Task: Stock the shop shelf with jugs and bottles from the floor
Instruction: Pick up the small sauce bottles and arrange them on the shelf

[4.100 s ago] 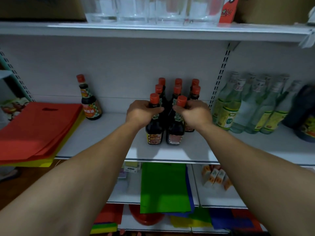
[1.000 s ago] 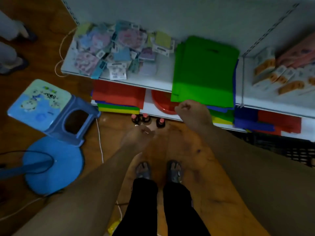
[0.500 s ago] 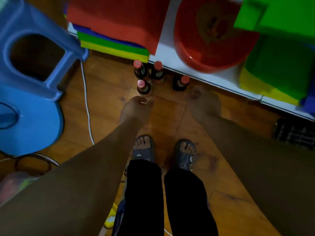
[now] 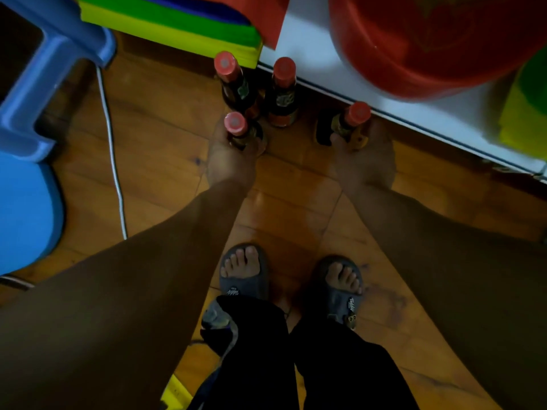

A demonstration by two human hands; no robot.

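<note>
**Both hands on floor bottles, 2 more waiting**

We count 4 dark, red-capped sauce bottles upright on the brown wooden floor, just beside the white bottom shelf. The left hand curls round the near-left bottle under its cap. The right hand grips the right-side bottle at the shoulder. The 2 rear bottles stand untouched, close together.

We judge them full and probably glass: rigid, fairly heavy for 1 hand, smooth, and breakable on this floor. The neck just under the cap is the safest hold. Lift straight up, clear of the neighbours and the round red plastic basin on the shelf.
</note>
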